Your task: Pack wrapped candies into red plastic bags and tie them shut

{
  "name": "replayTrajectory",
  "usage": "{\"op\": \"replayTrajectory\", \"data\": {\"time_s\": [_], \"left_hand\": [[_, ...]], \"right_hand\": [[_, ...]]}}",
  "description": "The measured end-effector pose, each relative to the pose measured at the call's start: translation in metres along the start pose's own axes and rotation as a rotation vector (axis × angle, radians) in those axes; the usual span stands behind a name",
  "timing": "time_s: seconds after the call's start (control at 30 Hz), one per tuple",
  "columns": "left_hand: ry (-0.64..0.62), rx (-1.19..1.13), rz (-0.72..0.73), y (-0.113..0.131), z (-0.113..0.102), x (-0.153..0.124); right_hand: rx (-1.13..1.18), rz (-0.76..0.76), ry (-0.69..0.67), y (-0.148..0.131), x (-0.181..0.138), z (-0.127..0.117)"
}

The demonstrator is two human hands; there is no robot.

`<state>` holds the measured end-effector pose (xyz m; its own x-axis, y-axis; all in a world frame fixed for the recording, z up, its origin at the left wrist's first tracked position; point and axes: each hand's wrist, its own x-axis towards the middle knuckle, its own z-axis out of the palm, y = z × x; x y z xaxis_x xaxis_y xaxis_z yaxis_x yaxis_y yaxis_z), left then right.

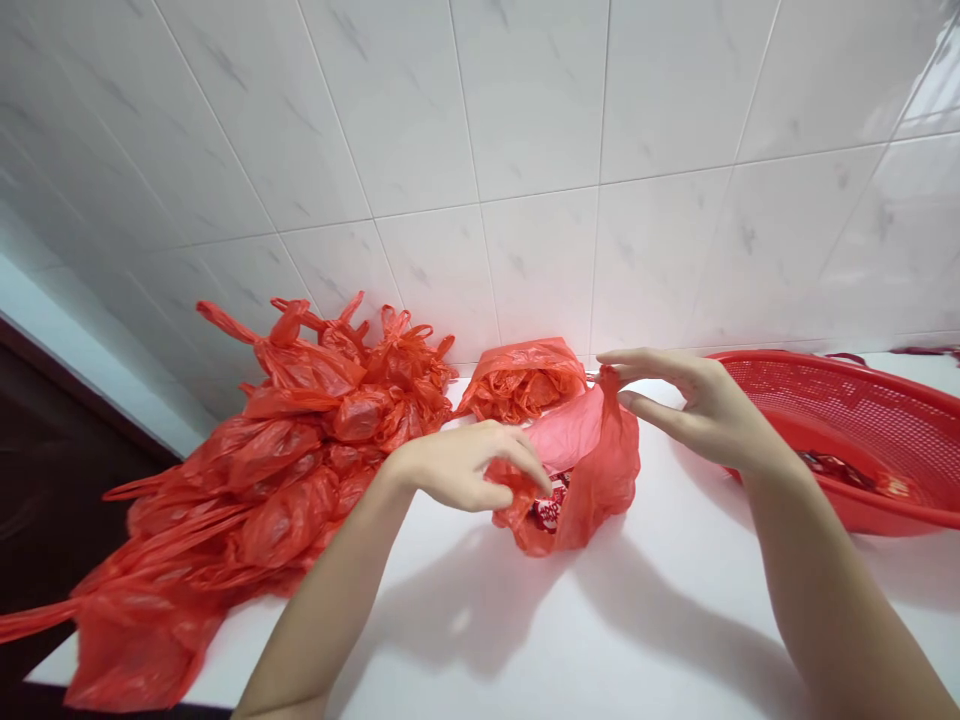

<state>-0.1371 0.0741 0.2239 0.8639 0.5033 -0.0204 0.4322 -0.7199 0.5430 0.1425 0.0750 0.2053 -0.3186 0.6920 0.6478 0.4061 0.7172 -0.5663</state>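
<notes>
Your left hand (469, 465) grips the near rim of a small red plastic bag (581, 480) at the middle of the white bench (637, 620), fingers (525, 470) curled and clamped on the crumpled film. Your right hand (697, 405) pinches the bag's far rim at its raised corner, thumb and forefinger closed on the plastic, the other fingers stretched out loosely above it. Between the two hands the bag's mouth is pulled open, and something with a red-and-white pattern (547, 512) shows inside; what it is cannot be told. The bag's bottom rests on the bench.

Just behind it, against the tiled wall (525, 150), lies another red bag (521, 380), bunched and filled. To your left a large heap of tied red bags (285, 450) covers the bench end and spills toward its edge, handles trailing. To your right, close to your right wrist, sits a red plastic sieve basket (862, 430), tilted, with a few dark-patterned pieces lying in its bottom.
</notes>
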Motion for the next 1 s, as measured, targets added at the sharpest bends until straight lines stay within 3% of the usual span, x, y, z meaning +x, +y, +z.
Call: {"op": "replayTrajectory", "data": {"time_s": [0.1,0.17,0.27,0.33,0.4,0.57,0.67,0.8,0.87,1.0], "left_hand": [[0.060,0.011,0.019,0.005,0.002,0.003],[0.278,-0.030,0.058,0.007,0.000,0.005],[0.699,-0.110,0.130,0.009,-0.005,0.012],[0.847,-0.169,0.166,0.010,-0.008,0.020],[0.813,-0.271,0.156,0.010,-0.009,0.030],[0.562,-0.547,0.127,0.004,-0.003,0.054],[0.547,-0.618,0.111,-0.001,-0.002,0.062],[0.619,-0.683,0.080,-0.007,-0.005,0.064],[0.652,-0.767,0.096,-0.009,-0.008,0.065],[0.680,-0.947,0.162,-0.012,-0.012,0.066]], "right_hand": [[0.006,-0.021,-0.004,-0.001,0.000,0.001],[0.013,-0.019,-0.008,-0.004,0.000,0.001],[0.012,-0.022,-0.003,-0.010,-0.002,0.001],[-0.004,-0.031,0.012,-0.013,-0.003,0.003],[-0.025,-0.050,0.029,-0.015,-0.005,0.006],[-0.056,-0.180,0.025,-0.019,-0.005,0.018],[-0.018,-0.226,0.055,-0.018,-0.003,0.023],[0.166,-0.165,0.177,-0.003,0.003,0.025],[0.284,-0.092,0.077,0.009,0.006,0.028],[0.466,0.150,-0.257,0.031,0.011,0.040]]}}
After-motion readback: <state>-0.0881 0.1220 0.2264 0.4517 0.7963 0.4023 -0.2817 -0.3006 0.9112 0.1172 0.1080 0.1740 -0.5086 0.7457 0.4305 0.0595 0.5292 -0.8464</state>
